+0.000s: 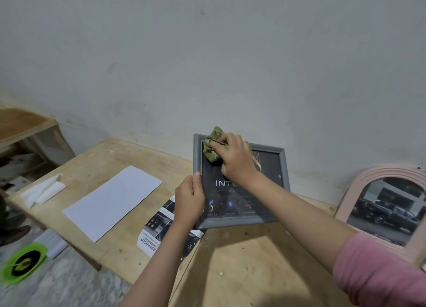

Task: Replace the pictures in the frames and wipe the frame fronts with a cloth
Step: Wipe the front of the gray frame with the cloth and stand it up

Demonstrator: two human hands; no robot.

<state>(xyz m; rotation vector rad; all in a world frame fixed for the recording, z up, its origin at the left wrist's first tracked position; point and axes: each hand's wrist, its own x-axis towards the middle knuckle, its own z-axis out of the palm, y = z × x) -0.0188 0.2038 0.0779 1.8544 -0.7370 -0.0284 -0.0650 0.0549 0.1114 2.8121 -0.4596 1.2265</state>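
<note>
A grey picture frame [285, 168] with a dark printed picture lies tilted on the wooden table [242, 260], near the wall. My left hand [189, 200] grips its left edge, thumb on the front. My right hand [232, 159] holds a crumpled green cloth [213, 145] pressed against the frame's upper left corner. A pink arched frame [359, 182] with a street photo leans at the right. A printed picture sheet [159, 233] lies partly under the grey frame.
A blank white sheet [110, 200] lies left of the grey frame. Folded white paper [43, 191] sits at the table's far left corner. A wooden shelf [27, 127] stands at the left; a green and black disc [23, 263] lies on the floor.
</note>
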